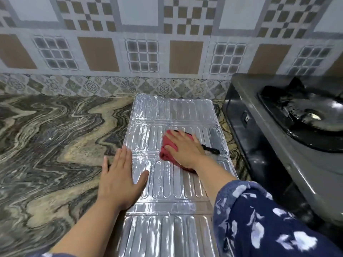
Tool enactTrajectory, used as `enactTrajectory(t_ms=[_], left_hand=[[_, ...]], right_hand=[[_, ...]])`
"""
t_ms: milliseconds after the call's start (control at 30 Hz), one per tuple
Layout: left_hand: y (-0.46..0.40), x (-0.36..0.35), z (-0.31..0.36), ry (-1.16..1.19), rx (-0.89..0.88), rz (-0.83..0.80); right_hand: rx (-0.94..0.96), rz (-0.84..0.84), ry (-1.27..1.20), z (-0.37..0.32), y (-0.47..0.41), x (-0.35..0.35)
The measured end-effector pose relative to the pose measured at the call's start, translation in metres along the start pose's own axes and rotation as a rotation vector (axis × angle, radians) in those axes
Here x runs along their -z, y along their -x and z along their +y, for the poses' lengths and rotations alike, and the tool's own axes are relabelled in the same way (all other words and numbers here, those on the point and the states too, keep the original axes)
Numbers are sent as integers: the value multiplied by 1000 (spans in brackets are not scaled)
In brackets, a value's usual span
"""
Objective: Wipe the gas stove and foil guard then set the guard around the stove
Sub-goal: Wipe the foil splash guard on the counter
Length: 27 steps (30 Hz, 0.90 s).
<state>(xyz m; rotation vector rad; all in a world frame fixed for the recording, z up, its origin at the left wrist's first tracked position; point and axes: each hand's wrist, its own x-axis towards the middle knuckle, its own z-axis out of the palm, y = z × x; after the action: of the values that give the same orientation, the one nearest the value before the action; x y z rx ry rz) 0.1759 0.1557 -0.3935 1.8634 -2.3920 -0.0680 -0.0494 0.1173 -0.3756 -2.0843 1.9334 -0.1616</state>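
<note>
The silver ribbed foil guard (167, 112) lies flat and unfolded on the marbled countertop, running from the wall towards me. My right hand (183, 148) presses flat on a red cloth (166, 154) in the guard's middle panel. My left hand (120, 177) lies flat with straight fingers on the guard's left edge, partly on the counter. The grey gas stove (274, 145) stands to the right of the guard, with its black burner (306, 112) at the right edge of view.
The marbled countertop (52, 138) stretches out to the left of the guard. A tiled wall (141, 52) rises directly behind. A thin black item (211, 149) pokes out from beneath my right hand on the foil.
</note>
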Motion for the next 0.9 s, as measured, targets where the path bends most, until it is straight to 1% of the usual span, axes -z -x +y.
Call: enactTrajectory(t_ms=[67,133,200,367,533,633,733,900], left_hand=[[2,0,-2,6,-21,-1],[3,0,-3,5,-30,-6],[4,0,-4,-1,-33,-20],[23,2,-8,-35,-62,-57],[24,21,1,-70,18,-160],[-5,22,21,-39,62,-136],[-28,9,41,5,64,-117],[-33,-7,42,41,36,-44]], right_hand=[[-88,19,18,20,2,6],[-232,43,37,39,8,9],[-308,45,49,48,18,8],[-310,31,41,40,40,0],[-280,102,40,32,61,2],[-282,125,33,31,63,4],[-248,147,14,32,61,2],[-227,125,25,44,36,1]])
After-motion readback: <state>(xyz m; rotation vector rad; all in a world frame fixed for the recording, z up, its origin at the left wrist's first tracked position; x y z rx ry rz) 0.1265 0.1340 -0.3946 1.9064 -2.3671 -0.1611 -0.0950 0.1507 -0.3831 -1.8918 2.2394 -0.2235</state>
